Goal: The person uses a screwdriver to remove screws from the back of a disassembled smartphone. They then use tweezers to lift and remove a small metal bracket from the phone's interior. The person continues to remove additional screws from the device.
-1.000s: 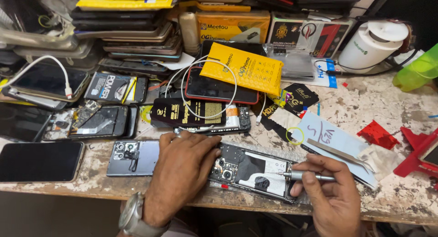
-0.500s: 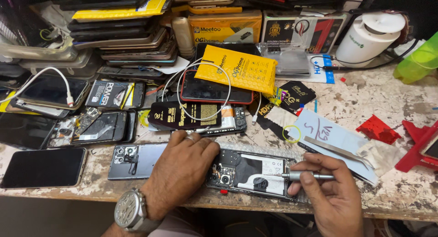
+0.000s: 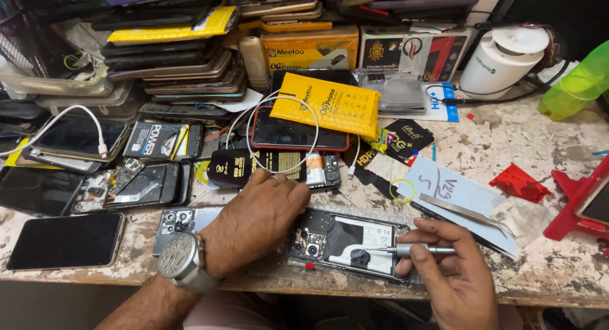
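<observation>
The worn, paint-flecked workbench has its widest bare stretch toward the right edge, between the red plastic stand and the white cylindrical container. The back edge is walled by a tall stack of dark phones and printed cardboard boxes. The left side is crowded with flat black phones, leaving only narrow gaps. A looped white cable arches over the middle. Metal tweezers lie across the light blue paper sheet.

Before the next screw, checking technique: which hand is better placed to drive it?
Right hand: it holds the screwdriver, tip on the opened phone. Left hand only steadies the phone.
</observation>
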